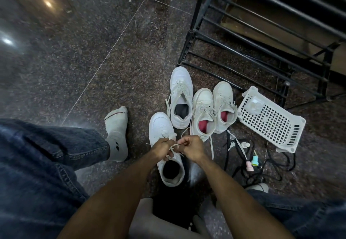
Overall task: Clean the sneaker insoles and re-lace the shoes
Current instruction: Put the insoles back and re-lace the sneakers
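A white sneaker [161, 126] stands on the floor right in front of me, toe pointing away, its opening dark. My left hand [162, 147] and my right hand [192, 147] are both over its tongue, each pinching a piece of its white lace [174, 146]. Its mate [181, 88], with a dark insole inside, stands just beyond. To the right stand two more white sneakers, one [203, 103] next to the other [223, 98], both with red insoles showing and loose laces.
A white plastic basket [269, 120] lies tipped on the floor at the right. Black cords and small pink and teal items [251, 162] lie tangled near it. A black metal rack [262, 38] stands behind. My jeans-clad legs and socked foot [117, 132] flank the shoes.
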The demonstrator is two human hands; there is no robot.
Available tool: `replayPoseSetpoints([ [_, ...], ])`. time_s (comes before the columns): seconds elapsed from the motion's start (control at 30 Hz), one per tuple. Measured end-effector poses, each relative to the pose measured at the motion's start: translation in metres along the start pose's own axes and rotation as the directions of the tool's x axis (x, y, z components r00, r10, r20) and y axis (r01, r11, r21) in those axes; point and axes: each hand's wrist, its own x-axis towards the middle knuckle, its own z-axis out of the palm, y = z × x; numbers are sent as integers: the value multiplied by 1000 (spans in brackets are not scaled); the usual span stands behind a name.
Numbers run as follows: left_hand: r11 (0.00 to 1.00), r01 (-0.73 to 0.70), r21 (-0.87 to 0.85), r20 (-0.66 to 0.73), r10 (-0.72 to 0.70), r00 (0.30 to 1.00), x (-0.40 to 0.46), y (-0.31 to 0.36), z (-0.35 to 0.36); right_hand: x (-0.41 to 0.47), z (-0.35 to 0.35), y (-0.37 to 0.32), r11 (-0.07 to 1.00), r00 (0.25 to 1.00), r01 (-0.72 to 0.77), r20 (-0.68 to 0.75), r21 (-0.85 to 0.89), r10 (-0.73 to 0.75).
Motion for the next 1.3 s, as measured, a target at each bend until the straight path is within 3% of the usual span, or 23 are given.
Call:
replayPoseSetpoints([
  [0.23,979,-3,-206,-93,-17,995,-5,1,-6,-13,-30,-4,990,984,-137,120,13,135],
  [0.37,966,-9,-260,-100,-18,995,-5,1,-5,-23,-21,-4,979,928,-162,319,-121,193],
  [0.47,974,-45,-222,-103,22,994,-5,3,-3,-27,-11,-8,970,907,-84,385,-230,169],
  [0.6,975,-54,-215,-104,32,994,-11,8,-3,-21,4,1,965,918,-7,380,-264,110],
  [0.7,967,-44,-250,-112,17,994,-11,8,-2,-17,12,8,975,960,30,278,-222,34],
  [0.87,985,-85,-149,-192,56,980,-10,6,-4,-10,24,9,991,983,-123,129,-60,130],
  [0.97,985,-135,106,-225,156,962,-9,-1,-10,-11,26,7,952,951,-293,137,94,279],
  [1.07,853,-133,505,-111,217,970,-18,-8,-15,-9,24,8,916,929,-360,161,175,334],
  [1.2,631,-190,752,-31,323,946,-26,-12,-23,-8,23,5,898,909,-402,195,177,368],
  [1.3,323,-314,893,146,453,880,-34,-6,-23,-4,25,2,913,920,-387,125,128,373],
])
